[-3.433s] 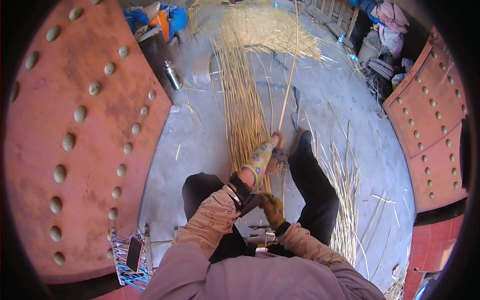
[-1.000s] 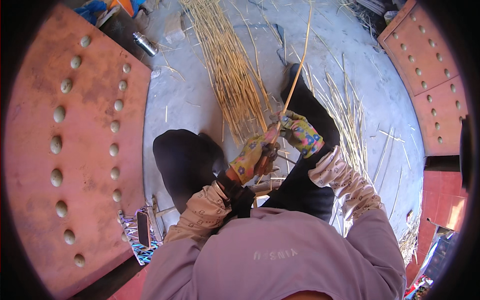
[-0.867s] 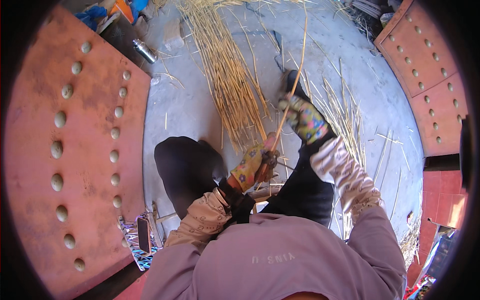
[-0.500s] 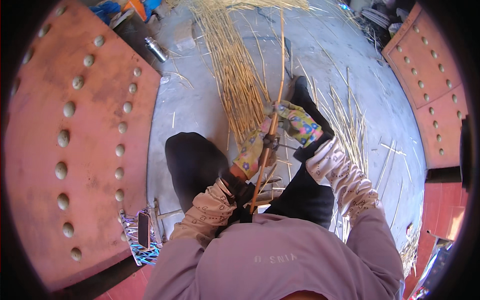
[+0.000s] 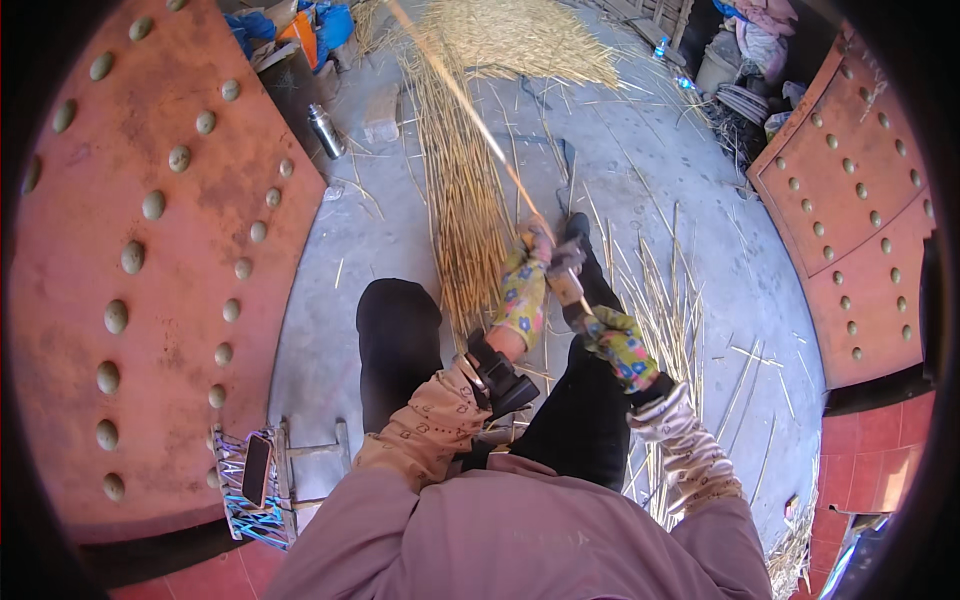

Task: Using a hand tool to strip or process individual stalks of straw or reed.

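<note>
A long tan reed stalk (image 5: 462, 98) slants from the far left down toward my hands, its far part blurred. My left hand (image 5: 524, 285), in a floral glove with bare fingertips, is closed around a small dark block-shaped tool (image 5: 565, 277) that the stalk passes at or through; exactly how is unclear. Nearer and to the right, my right hand (image 5: 622, 347), in a matching glove, is closed on the near end of the stalk. Left of my hands, a thick bundle of reed stalks (image 5: 462, 215) lies on the floor between my legs.
Loose stalks (image 5: 655, 300) lie right of my right leg. A pale reed pile (image 5: 530, 40) spreads at the back. A metal flask (image 5: 325, 131) stands far left near a brick (image 5: 381, 113). Studded red doors (image 5: 165, 300) flank both sides. A phone (image 5: 257, 470) rests on a woven stool (image 5: 283, 500).
My right hand has moved down and right, away from the left hand, along the stalk. The stalk has swung from nearly upright to slanting far left. The view has shifted.
</note>
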A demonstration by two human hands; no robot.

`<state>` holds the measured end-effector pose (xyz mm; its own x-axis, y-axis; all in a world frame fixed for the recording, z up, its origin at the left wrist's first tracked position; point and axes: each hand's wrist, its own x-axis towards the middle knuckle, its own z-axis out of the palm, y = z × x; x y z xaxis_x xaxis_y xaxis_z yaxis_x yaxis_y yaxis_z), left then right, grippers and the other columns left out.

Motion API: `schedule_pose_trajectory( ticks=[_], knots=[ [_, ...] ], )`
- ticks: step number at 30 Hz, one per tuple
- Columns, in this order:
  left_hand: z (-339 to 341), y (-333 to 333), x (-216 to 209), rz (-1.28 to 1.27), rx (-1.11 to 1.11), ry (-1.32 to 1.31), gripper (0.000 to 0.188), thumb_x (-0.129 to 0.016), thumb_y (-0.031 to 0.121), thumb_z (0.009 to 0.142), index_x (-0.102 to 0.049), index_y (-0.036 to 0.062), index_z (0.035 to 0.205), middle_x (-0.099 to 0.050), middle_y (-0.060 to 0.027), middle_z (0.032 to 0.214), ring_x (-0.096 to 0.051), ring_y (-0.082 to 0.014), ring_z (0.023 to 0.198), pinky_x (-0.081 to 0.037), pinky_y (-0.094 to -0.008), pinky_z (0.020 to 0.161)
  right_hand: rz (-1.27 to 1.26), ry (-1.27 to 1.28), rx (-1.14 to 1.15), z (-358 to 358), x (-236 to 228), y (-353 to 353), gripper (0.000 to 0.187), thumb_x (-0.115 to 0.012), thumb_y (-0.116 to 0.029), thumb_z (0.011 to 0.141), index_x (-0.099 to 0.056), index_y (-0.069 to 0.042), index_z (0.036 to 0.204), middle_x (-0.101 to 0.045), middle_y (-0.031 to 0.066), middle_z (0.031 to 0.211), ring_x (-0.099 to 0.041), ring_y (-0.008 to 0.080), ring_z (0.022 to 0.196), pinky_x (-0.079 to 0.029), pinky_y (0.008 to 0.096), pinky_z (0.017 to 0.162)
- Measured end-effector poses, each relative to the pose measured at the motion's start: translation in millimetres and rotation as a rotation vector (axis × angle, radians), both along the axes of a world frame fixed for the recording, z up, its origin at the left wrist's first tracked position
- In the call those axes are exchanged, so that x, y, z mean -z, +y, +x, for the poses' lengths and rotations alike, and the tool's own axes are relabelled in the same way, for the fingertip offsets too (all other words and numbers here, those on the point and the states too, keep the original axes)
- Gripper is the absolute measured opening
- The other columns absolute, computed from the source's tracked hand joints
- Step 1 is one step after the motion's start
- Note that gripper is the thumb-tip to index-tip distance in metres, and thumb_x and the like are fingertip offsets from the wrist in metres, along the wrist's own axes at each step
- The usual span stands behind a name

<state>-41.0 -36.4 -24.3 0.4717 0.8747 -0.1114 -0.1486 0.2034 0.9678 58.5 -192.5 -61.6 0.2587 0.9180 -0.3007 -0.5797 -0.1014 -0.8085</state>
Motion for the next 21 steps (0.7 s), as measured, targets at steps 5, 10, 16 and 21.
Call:
schedule_pose_trajectory(
  ticks=[5, 10, 16, 21],
  knots=[
    [-23, 44, -30, -0.250, 0.020, -0.327, 0.039, -0.046, 0.041, 0.083, -0.055, 0.0055, 0.094, -0.055, -0.0030, 0.076, -0.054, -0.0133, 0.066, -0.042, -0.0237, 0.059, -0.429, -1.338, 0.072, 15, 39, -128, 0.011, -0.051, -0.014, 0.076, -0.057, -0.006, 0.076, -0.056, 0.0090, 0.068, -0.052, 0.0190, 0.057, -0.041, 0.0295, 0.052],
    [-22, 55, -19, -0.323, -0.030, -0.473, 0.038, -0.046, 0.041, 0.083, -0.054, 0.0059, 0.092, -0.057, -0.0050, 0.078, -0.055, -0.0153, 0.067, -0.044, -0.0250, 0.060, -0.914, -1.248, -0.016, 44, 148, -365, 0.030, -0.043, -0.033, 0.078, -0.056, -0.007, 0.073, -0.057, 0.0121, 0.066, -0.054, 0.0317, 0.061, -0.042, 0.0416, 0.058],
    [-2, 6, 16, -0.456, 0.078, -0.447, 0.036, -0.047, 0.040, 0.083, -0.053, 0.0054, 0.090, -0.058, -0.0068, 0.080, -0.056, -0.0177, 0.068, -0.046, -0.0275, 0.062, -0.660, -1.457, -0.060, 10, 18, -152, 0.027, -0.059, -0.029, 0.071, -0.056, -0.009, 0.089, -0.058, 0.0122, 0.072, -0.056, 0.0273, 0.067, -0.043, 0.0355, 0.059],
    [12, -23, 24, -0.511, 0.097, -0.277, 0.035, -0.047, 0.038, 0.083, -0.053, 0.0041, 0.090, -0.058, -0.0078, 0.083, -0.056, -0.0183, 0.072, -0.046, -0.0288, 0.062, -0.159, -1.193, 0.231, -19, -12, -17, 0.028, -0.058, -0.020, 0.074, -0.055, -0.006, 0.098, -0.058, 0.0138, 0.072, -0.057, 0.0266, 0.063, -0.043, 0.0330, 0.058]
  ],
)
